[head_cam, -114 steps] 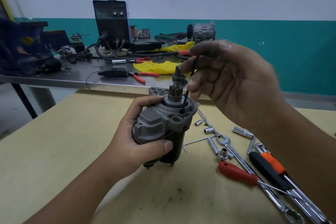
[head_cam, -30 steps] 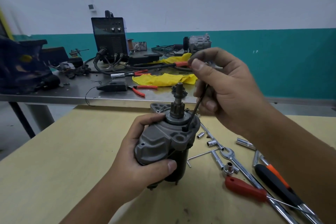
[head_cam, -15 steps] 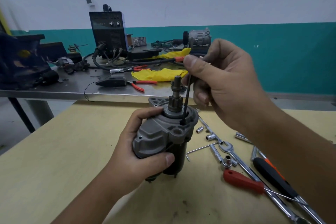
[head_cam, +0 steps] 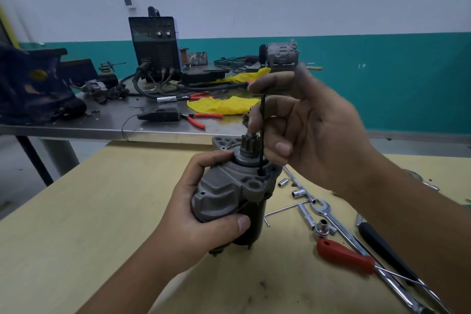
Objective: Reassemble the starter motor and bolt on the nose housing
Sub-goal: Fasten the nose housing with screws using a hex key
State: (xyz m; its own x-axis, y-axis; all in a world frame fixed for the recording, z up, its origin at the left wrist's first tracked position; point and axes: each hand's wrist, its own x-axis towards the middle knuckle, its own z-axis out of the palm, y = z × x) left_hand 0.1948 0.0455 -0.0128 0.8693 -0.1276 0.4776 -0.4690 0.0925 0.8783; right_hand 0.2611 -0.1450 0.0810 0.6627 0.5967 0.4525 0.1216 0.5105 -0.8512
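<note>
The starter motor (head_cam: 229, 201) is being gripped upright by the left hand (head_cam: 204, 214), fingers and thumb wrapped round its grey nose housing (head_cam: 224, 191), its base resting on the yellow table (head_cam: 76, 237). A black hex key (head_cam: 262, 135) is being pinched by the fingers of the right hand (head_cam: 313, 130), directly above the housing, its tip seated in a bolt hole on the flange. To the right of both hands, sockets (head_cam: 297, 194), a spanner (head_cam: 322, 209) and a red-handled screwdriver (head_cam: 344, 256) are lying on the table. Bare tabletop is lying to the left of the left hand. Beyond the hands, the table's far edge is meeting a steel bench (head_cam: 102, 122).

head cam; faces forward-down; close over yellow table (head_cam: 76, 211); single view
</note>
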